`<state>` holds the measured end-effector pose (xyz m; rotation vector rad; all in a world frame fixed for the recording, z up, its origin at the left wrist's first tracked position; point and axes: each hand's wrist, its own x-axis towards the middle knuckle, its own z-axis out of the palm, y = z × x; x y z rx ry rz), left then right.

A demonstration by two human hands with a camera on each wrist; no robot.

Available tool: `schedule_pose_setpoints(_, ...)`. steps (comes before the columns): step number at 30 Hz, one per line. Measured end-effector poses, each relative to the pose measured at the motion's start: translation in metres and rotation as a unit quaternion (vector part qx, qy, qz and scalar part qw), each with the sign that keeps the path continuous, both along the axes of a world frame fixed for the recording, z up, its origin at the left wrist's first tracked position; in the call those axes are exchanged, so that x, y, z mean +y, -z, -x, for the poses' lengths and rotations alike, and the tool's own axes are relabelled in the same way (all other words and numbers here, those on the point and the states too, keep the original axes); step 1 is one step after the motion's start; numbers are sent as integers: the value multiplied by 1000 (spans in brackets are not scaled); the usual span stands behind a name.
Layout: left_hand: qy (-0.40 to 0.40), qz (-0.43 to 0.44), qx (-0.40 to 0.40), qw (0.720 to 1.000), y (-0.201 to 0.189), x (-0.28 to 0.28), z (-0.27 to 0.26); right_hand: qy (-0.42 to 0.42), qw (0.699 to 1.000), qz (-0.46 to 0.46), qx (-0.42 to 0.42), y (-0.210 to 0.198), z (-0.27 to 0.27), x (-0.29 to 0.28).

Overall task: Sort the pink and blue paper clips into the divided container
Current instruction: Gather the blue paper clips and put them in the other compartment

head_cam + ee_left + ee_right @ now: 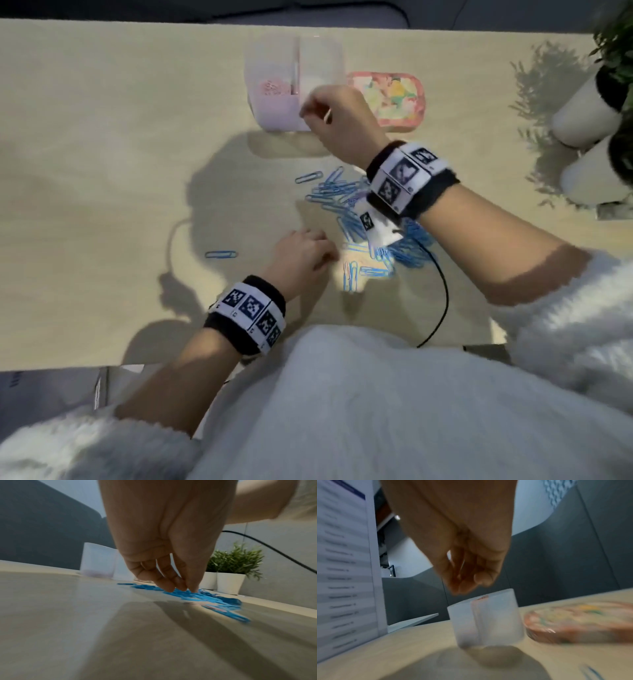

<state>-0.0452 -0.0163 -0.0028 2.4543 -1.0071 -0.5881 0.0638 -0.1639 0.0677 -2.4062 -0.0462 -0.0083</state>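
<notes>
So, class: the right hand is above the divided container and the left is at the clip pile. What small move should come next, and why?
Probably the left hand picks a pink clip from the mostly blue pile. Its fingertips already rest at the pile's edge, while the right hand hovers over the container, whose left compartment holds pink clips.

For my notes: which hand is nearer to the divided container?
Right. The right hand hovers at the container; the left hand is down at the blue clips.

One divided container [274,113] with two compartments. One patterned tin [404,102] just right of the container. Two white plant pots [582,113]. Blue paper clips [342,192] near the container: too many to count. Two stray blue clips [221,254]. Two hands.
</notes>
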Motion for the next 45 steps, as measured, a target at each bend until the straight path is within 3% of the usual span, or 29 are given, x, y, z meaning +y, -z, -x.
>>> schedule_pose_setpoints(3, -49, -54, 4, 997, -1, -14, 13, -48, 988, 51, 138, 21, 83, -26)
schedule_pose_setpoints(6, -80, -99, 13, 992, 1, -24, 23, -54, 967, 116, 220, 44, 140, -45)
schedule_pose_setpoints(9, -70, -129, 8, 989, 2, -30, 29, -47, 965, 106, 237, 61, 168, -49)
schedule_pose_setpoints(12, -98, -79, 56, 990, 3, -23, 25, -57, 967, 114, 221, 72, 183, -51)
schedule_pose_setpoints(17, -105, -56, 111, 987, 0, 1, 14, -35, 971, 111, 208, 70, 184, -57)
schedule_pose_setpoints(21, -111, -52, 107, 987, -2, 12, 10, -19, 977, 126, 172, 69, 175, -36)
schedule_pose_setpoints(25, -118, -57, 88, 987, -3, 22, 8, -53, 962, 183, 197, 67, 157, -10)
schedule_pose_setpoints(28, -130, -54, 90, 986, -4, 36, 4, -66, 969, 153, 184, 63, 147, -3)
schedule_pose_setpoints(33, -141, -55, 119, 981, -7, 57, -4, -8, 983, 116, 142, 64, 139, -8)
schedule_pose_setpoints(37, -133, -35, 116, 984, -9, 63, -8, -39, 977, 133, 164, 69, 135, -3)
schedule_pose_setpoints(45, -153, -10, 63, 986, -15, 64, -18, 84, 983, 69, 149, 62, 137, -32)
